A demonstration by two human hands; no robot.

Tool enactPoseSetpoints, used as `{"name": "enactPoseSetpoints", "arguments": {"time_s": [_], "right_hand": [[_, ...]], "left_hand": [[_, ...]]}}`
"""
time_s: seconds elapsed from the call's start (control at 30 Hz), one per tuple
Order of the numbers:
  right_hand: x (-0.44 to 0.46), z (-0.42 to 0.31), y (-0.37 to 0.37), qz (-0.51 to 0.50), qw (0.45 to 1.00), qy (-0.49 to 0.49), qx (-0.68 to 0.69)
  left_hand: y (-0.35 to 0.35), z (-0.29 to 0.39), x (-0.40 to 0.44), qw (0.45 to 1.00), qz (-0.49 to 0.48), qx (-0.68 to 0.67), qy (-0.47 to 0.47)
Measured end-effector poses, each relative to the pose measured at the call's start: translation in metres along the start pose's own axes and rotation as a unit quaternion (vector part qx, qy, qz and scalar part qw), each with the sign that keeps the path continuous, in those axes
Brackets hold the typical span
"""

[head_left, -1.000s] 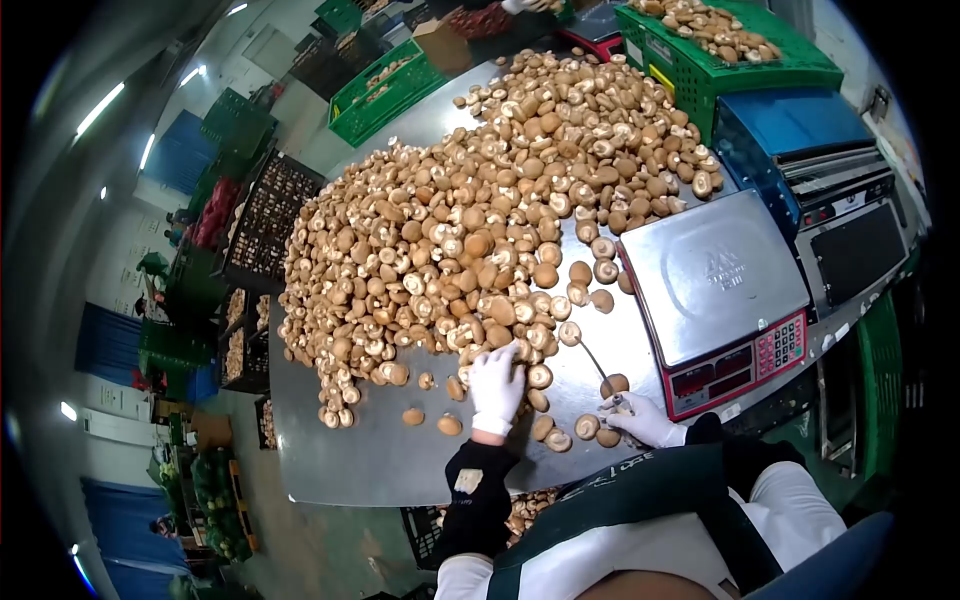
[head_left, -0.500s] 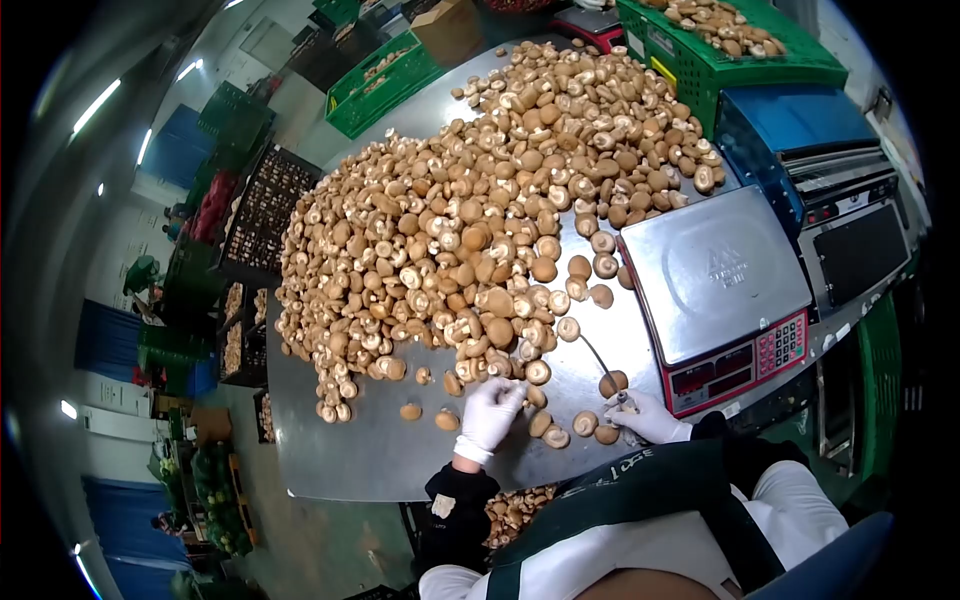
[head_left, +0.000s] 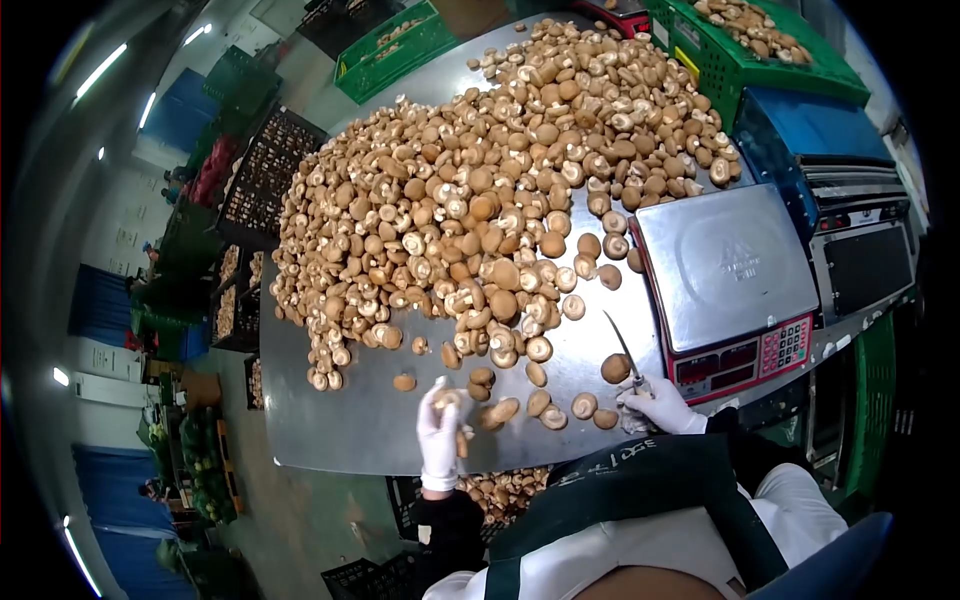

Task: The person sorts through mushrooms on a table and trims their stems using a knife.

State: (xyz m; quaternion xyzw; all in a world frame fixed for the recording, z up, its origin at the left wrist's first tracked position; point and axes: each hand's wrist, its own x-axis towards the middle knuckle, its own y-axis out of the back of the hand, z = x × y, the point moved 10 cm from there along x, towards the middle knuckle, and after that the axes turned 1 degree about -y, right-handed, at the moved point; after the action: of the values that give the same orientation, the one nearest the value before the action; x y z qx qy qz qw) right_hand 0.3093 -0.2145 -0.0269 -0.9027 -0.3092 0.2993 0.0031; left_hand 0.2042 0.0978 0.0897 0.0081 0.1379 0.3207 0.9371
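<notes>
My left hand (head_left: 437, 440), in a white glove, is raised near the table's front edge, its fingers closed on a mushroom (head_left: 447, 399) that shows pale at the fingertips. My gloved right hand (head_left: 662, 406) grips a knife (head_left: 622, 345) with a long thin blade pointing up and to the left, away from my body. Beside the blade lies a brown-capped mushroom (head_left: 615, 368). Several loose mushrooms (head_left: 583, 405) are on the metal between both hands. Beyond them spreads a large heap of mushrooms (head_left: 430, 220).
The steel table (head_left: 340, 430) carries a scale (head_left: 730, 265) with a red keypad at the right. A green crate (head_left: 760, 70) of mushrooms stands behind it, beside a blue-topped machine (head_left: 815, 125). Below the front edge is a dark crate of mushrooms (head_left: 510, 492). Another green crate (head_left: 395, 50) sits at the far side.
My left hand has moved left and lifted from the loose mushrooms, now with a mushroom in its fingers. The knife has stayed in my right hand, its blade now more upright.
</notes>
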Motion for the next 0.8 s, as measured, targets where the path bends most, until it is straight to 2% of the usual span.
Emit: {"name": "enactPoseSetpoints", "arguments": {"time_s": [0.03,0.13,0.2,0.23,0.27,0.3,0.33,0.37,0.4,0.47,0.53,0.57,0.6,0.63,0.7,0.73,0.77,0.8], "right_hand": [[0.005,0.007,0.005,0.012,0.999,0.015,-0.027],[0.001,0.004,-0.002,-0.005,1.000,-0.003,0.013],[-0.002,-0.001,-0.003,-0.012,1.000,0.008,-0.002],[-0.005,-0.006,-0.002,-0.014,1.000,0.019,-0.015],[-0.008,-0.010,-0.002,-0.017,1.000,0.020,-0.017],[-0.012,-0.012,0.001,-0.006,1.000,0.013,-0.002],[-0.015,-0.013,0.005,0.004,1.000,0.005,0.013],[-0.017,-0.012,0.006,0.008,1.000,0.003,0.023],[-0.019,-0.014,0.008,0.007,1.000,0.003,0.023],[-0.025,-0.015,0.010,0.008,1.000,-0.018,-0.023],[-0.027,-0.017,0.005,0.001,0.999,-0.041,-0.012],[-0.028,-0.020,0.000,-0.007,0.999,-0.052,-0.012],[-0.030,-0.021,-0.003,-0.014,0.998,-0.063,-0.014],[-0.025,-0.019,-0.003,-0.012,0.999,-0.031,-0.014],[-0.027,-0.020,-0.004,-0.015,1.000,-0.027,0.002],[-0.028,-0.022,-0.003,-0.004,1.000,-0.023,0.004],[-0.028,-0.016,0.004,0.003,1.000,-0.021,0.002],[-0.025,-0.012,0.014,0.021,0.997,0.020,-0.069]], "left_hand": [[0.019,-0.007,-0.003,0.999,0.019,-0.042,0.015],[0.061,-0.030,-0.014,0.980,0.110,-0.158,0.043],[0.092,-0.038,-0.030,0.977,0.147,-0.147,0.044],[0.118,-0.051,-0.039,0.978,0.182,-0.098,0.030],[0.133,-0.058,-0.049,0.982,0.174,-0.060,0.028],[0.164,-0.085,-0.059,0.981,0.192,0.011,0.020],[0.197,-0.113,-0.075,0.968,0.208,0.133,0.052],[0.231,-0.130,-0.097,0.898,0.253,0.351,0.075],[0.250,-0.151,-0.122,0.789,0.221,0.516,0.250],[0.255,-0.157,-0.157,0.647,0.193,0.661,0.328],[0.216,-0.118,-0.146,0.665,0.218,0.677,0.229],[0.205,-0.120,-0.131,0.737,0.217,0.629,0.121],[0.174,-0.104,-0.111,0.794,0.181,0.579,-0.041],[0.135,-0.082,-0.097,0.821,0.148,0.545,-0.086],[0.070,-0.059,-0.076,0.839,0.079,0.515,-0.154],[0.042,-0.052,-0.070,0.842,0.051,0.507,-0.174],[0.019,-0.054,-0.063,0.855,0.015,0.494,-0.158],[-0.001,-0.061,-0.060,0.848,-0.004,0.499,-0.178]]}}
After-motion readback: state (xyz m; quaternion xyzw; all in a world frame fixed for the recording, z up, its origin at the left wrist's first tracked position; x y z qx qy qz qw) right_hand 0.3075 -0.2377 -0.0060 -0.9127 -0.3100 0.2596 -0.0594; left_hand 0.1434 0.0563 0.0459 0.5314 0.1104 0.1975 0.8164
